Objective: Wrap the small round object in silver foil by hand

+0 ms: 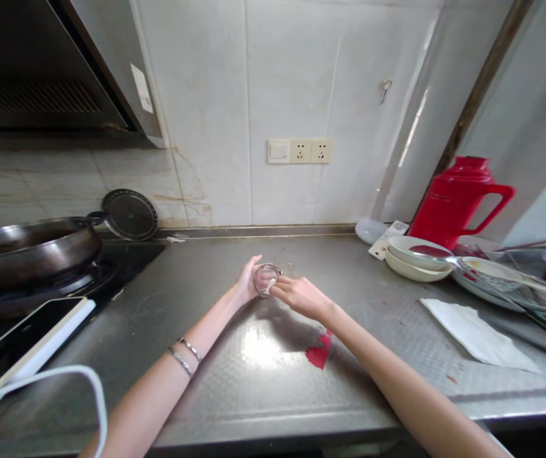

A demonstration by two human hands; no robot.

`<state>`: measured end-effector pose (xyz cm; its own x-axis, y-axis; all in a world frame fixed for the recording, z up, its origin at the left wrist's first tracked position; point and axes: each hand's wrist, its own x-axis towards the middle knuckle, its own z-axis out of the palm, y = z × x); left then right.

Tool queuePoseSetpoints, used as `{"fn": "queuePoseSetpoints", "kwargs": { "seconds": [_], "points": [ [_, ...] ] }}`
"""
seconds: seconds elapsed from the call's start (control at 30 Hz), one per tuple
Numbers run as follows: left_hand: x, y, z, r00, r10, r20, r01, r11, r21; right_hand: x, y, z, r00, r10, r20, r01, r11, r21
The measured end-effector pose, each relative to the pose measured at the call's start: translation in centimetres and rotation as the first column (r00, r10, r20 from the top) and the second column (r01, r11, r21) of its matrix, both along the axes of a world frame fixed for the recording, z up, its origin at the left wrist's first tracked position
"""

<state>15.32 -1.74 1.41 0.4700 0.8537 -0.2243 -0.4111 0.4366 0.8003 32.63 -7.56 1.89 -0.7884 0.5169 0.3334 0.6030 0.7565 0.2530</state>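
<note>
My left hand is wrapped around the side of a small, clear round glass, above the metal counter. The glass is tilted, with its round mouth facing me. My right hand reaches in from the right, fingers pinched together at the glass's near right edge. A small white piece, perhaps tissue, shows at those fingertips; its kind is too small to tell. Below the right wrist, a torn red scrap lies on the counter.
At left, a steel pan stands on the stove, near a phone-like device with a white cable. Stacked bowls, a red thermos jug and a folded white tissue are at right.
</note>
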Motion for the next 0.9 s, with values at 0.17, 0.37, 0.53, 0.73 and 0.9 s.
{"fn": "queuePoseSetpoints", "kwargs": {
  "seconds": [0.17,0.37,0.53,0.73,0.9],
  "points": [
    [-0.3,0.2,-0.2,0.992,-0.107,-0.067,0.104,0.993,-0.051,-0.6,-0.1,0.1,0.998,-0.021,0.063,0.018,0.999,0.039],
    [1.1,-0.5,-0.2,0.996,0.077,0.05,-0.075,0.997,-0.024,-0.6,-0.2,0.6,0.988,-0.148,-0.037,0.146,0.988,-0.054],
    [2.2,-1.2,-0.3,0.96,0.19,0.206,-0.197,0.98,0.013,-1.7,-0.2,-0.6,0.932,-0.236,-0.275,0.193,0.966,-0.173],
    [3.1,-1.9,-0.4,0.916,0.271,0.295,-0.292,0.956,0.029,-3.6,0.2,-2.4,0.638,-0.265,-0.723,0.04,0.949,-0.313],
    [2.9,-1.8,-0.4,0.929,0.208,0.305,-0.235,0.971,0.053,-2.8,0.4,-2.4,0.676,-0.156,-0.72,-0.027,0.971,-0.236]
  ]
}}
